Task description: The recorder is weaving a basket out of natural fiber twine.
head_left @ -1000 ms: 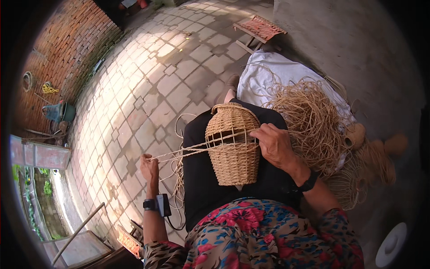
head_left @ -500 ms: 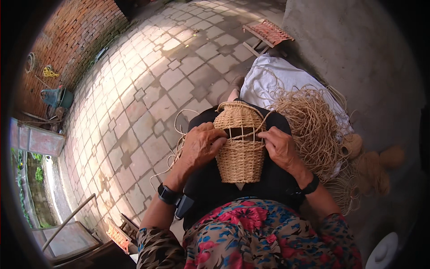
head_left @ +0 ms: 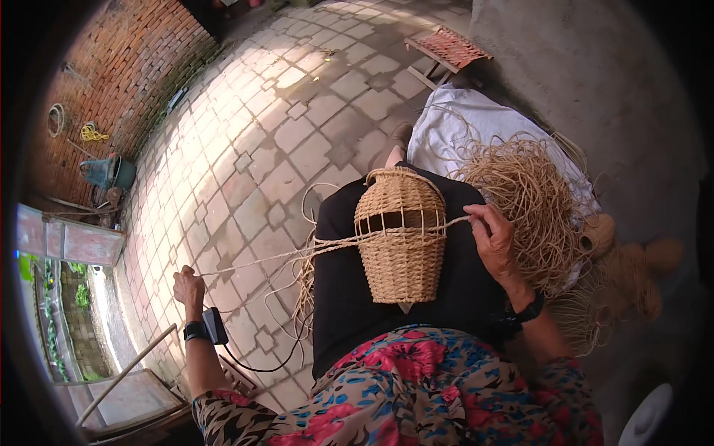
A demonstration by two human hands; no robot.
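Note:
A woven straw-coloured basket (head_left: 399,269) rests on my lap, narrower toward its near end, with a gap crossed by bare upright stakes in its middle. Off to the left, my left hand (head_left: 189,290) is closed on a twisted cord (head_left: 256,262), drawn taut across to the basket. On the basket's other side, my right hand (head_left: 493,244) pinches a strand of cord that leaves the weave at its right edge. Loose cord ends (head_left: 303,276) dangle beside my left thigh.
To the right, a big tangle of cord (head_left: 520,212) lies on a white cloth (head_left: 446,126), with cord balls (head_left: 597,232) near it. A low stool with a woven red seat (head_left: 450,48) stands beyond. Stone paving (head_left: 253,186) stretches left toward a brick wall (head_left: 134,59).
My left hand has gone from the basket's gap far out to the left, pulling the cord straight. My right hand has shifted slightly right, off the basket's edge, with a strand in its fingers.

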